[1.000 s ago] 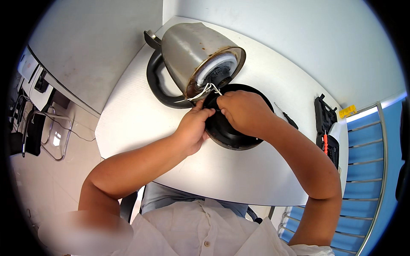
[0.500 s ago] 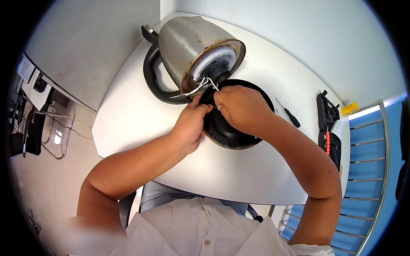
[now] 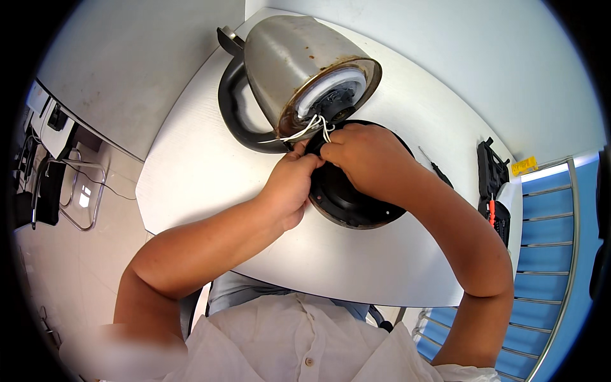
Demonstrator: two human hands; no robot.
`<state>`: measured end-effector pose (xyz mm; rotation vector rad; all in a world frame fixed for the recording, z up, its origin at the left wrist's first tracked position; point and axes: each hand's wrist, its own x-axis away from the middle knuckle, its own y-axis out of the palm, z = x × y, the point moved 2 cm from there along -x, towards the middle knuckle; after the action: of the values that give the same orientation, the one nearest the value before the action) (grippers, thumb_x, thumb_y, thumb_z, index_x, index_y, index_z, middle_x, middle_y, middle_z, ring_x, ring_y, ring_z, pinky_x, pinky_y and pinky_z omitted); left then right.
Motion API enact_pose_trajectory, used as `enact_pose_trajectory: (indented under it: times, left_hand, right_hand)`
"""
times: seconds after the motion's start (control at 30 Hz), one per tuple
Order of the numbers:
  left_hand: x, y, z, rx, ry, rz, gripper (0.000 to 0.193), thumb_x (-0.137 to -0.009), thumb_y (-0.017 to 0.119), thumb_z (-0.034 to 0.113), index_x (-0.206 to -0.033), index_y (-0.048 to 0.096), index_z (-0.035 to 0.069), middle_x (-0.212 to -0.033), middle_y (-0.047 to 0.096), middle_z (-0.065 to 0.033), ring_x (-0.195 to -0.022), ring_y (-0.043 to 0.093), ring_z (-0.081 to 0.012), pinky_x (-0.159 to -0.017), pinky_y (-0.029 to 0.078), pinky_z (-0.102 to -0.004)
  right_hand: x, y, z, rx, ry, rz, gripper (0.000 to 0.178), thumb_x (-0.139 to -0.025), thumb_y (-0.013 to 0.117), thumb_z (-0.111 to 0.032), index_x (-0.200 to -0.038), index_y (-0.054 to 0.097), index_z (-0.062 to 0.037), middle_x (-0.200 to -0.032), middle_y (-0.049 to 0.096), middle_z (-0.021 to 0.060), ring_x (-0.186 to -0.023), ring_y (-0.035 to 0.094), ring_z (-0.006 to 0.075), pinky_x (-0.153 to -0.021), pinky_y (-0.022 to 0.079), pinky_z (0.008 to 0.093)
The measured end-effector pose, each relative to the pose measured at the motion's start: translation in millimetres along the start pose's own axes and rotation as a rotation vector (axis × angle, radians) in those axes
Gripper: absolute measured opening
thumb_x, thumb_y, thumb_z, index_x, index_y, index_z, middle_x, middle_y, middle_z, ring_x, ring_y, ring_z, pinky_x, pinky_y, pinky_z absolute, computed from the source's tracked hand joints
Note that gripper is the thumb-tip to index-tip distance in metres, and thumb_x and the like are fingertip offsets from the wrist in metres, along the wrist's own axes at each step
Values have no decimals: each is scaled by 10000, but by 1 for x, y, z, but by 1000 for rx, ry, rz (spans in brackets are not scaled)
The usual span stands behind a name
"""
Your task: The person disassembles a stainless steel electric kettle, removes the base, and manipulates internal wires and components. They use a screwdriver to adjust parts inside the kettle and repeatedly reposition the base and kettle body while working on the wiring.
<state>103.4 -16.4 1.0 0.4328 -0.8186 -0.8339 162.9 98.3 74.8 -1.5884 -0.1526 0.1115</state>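
Observation:
A stained steel electric kettle (image 3: 289, 54) lies on its side at the far part of the table, its opened underside facing me and its black handle (image 3: 230, 108) to the left. White wires (image 3: 304, 132) run from its underside toward the round black kettle bottom cover (image 3: 356, 207). My left hand (image 3: 291, 181) pinches the cover's left rim between thumb and fingers. Over the cover's far part, my right hand (image 3: 366, 156) has its fingers closed together near the wires. What its fingertips grip is hidden.
To the right of the cover lies a black-handled screwdriver (image 3: 440, 173). An open black tool case (image 3: 490, 169) with a red-handled tool (image 3: 491, 210) stands at the table's right edge, beside a yellow object (image 3: 524, 166). Walls border the table's far side.
The kettle has shifted slightly to the right and away from me. The cover has tilted and moved slightly right, with both hands still at it; more of its near inside shows.

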Motion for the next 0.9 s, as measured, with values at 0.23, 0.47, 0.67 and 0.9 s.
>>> enact_pose_trajectory:
  times: [0.23,0.47,0.67,0.9]
  left_hand:
    - [-1,-3,0,88,-5,-73,477,-845,481,45,-1308,394,121,-1112,545,-30,-983,560,-129,-824,499,-293]
    - [2,0,0,-30,38,-123,698,-764,472,-39,-1407,272,144,-1138,488,-57,-972,514,-145,-781,479,-279]
    - [2,1,-1,-87,52,-113,706,-767,473,-46,-1415,265,140,-1128,488,-70,-953,510,-140,-755,469,-268]
    - [-1,-2,-4,-104,83,-131,701,-772,474,-47,-1415,266,141,-1121,487,-69,-934,505,-137,-744,462,-264]
  right_hand:
    - [8,0,2,-98,98,76,58,-809,537,-85,-820,591,-66,-840,607,69,-855,606,252,-729,498,365]
    - [10,1,4,-90,92,82,28,-797,556,-77,-812,572,-58,-834,598,79,-854,603,257,-727,490,365]
    - [11,6,7,-159,157,79,18,-799,575,-83,-809,579,-69,-813,610,71,-844,600,265,-708,470,389]
    - [8,3,2,-372,257,114,33,-815,558,-81,-801,578,-59,-814,612,84,-822,589,290,-703,460,413]
